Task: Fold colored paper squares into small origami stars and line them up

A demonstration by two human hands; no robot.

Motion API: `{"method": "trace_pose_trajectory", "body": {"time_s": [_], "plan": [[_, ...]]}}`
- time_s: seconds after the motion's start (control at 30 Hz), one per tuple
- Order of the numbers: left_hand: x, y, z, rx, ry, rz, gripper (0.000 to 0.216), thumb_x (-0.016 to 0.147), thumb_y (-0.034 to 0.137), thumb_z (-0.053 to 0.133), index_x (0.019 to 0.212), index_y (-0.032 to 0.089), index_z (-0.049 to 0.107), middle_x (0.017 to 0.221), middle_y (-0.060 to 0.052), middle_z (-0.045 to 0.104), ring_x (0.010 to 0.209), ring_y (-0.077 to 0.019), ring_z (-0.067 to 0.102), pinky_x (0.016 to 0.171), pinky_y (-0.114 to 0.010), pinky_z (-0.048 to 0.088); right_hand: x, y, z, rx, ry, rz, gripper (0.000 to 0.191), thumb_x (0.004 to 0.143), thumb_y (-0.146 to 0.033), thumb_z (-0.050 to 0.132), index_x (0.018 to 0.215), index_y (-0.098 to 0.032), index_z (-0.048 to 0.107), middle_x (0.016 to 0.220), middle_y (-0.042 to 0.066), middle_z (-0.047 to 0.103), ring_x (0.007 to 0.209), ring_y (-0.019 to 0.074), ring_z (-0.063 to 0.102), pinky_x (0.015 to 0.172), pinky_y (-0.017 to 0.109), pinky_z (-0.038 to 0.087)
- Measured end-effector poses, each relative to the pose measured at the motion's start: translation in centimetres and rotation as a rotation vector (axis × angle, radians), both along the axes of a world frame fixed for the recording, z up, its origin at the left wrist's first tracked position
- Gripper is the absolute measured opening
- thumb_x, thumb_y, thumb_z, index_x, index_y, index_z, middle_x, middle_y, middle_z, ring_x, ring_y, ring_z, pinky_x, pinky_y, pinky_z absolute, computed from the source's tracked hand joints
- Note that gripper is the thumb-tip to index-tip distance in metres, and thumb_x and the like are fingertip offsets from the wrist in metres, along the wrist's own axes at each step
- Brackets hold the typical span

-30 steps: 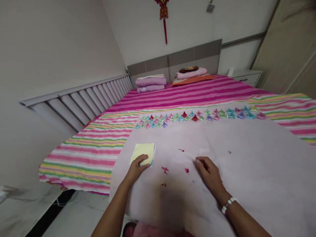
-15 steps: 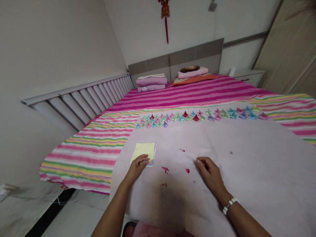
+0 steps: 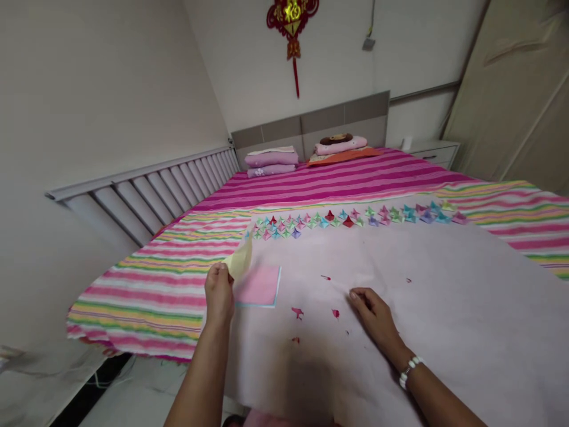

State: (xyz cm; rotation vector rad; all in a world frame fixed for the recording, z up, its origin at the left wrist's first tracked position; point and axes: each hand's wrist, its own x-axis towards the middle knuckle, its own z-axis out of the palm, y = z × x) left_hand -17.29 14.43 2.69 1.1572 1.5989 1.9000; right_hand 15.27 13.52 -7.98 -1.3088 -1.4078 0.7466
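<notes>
Just left of the stack of paper squares (image 3: 258, 286), in the head view, the left hand (image 3: 219, 295) is raised off the bed with its forearm coming up from the bottom edge. Its thumb and fingers are pinched on the lower corner of a yellow sheet (image 3: 239, 261). The sheet stands up and curls away from the hand, above the stack's left edge and clear of it. The stack lies flat on a pale cloth (image 3: 444, 308), with a pink square on top and a blue edge showing beneath.

To the right of the stack, well apart from it, the right hand (image 3: 372, 314) lies palm down on the cloth. Its fingers are loosely spread and point back toward the stack, and nothing shows in its grip. A white bead bracelet (image 3: 409, 369) circles the wrist.

Between the stack and the right hand lie a few small red scraps (image 3: 297, 312). Beyond the stack, a long row of small folded paper shapes (image 3: 351, 218) in pink, blue, green and red runs along the cloth's far edge. The striped bedspread (image 3: 169, 279) shows to the left of the stack and behind the row.

Both elbows are cut off by the frame. How many squares the stack holds cannot be told, and the folded shapes are too small to make out singly.
</notes>
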Motion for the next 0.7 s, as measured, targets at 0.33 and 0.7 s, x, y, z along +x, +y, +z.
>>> {"method": "trace_pose_trajectory", "body": {"time_s": [0.33, 0.7], "plan": [[9.2, -3.8, 2.0, -0.186, -0.806, -0.466, 0.026, 0.087, 0.014, 0.042, 0.100, 0.011, 0.064, 0.093, -0.011, 0.073, 0.102, -0.0210, 0.065, 0.090, -0.033, 0.053, 0.0, -2.0, 4.3, -0.174, 0.472, 0.155, 0.051, 0.073, -0.061, 0.060, 0.100, -0.020, 0.067, 0.106, 0.012, 0.068, 0.091, 0.0263, 0.062, 0.074, 0.036, 0.048], [16.0, -5.7, -1.0, -0.179, -0.736, -0.578, 0.018, 0.082, 0.028, 0.050, 0.086, 0.018, 0.064, 0.102, -0.008, 0.071, 0.113, -0.0222, 0.058, 0.097, -0.034, 0.048, 0.2, -8.6, 8.2, -0.288, 0.894, 0.391, 0.047, 0.073, -0.047, 0.067, 0.112, -0.022, 0.063, 0.109, 0.010, 0.068, 0.090, 0.0256, 0.065, 0.078, 0.039, 0.053]]}}
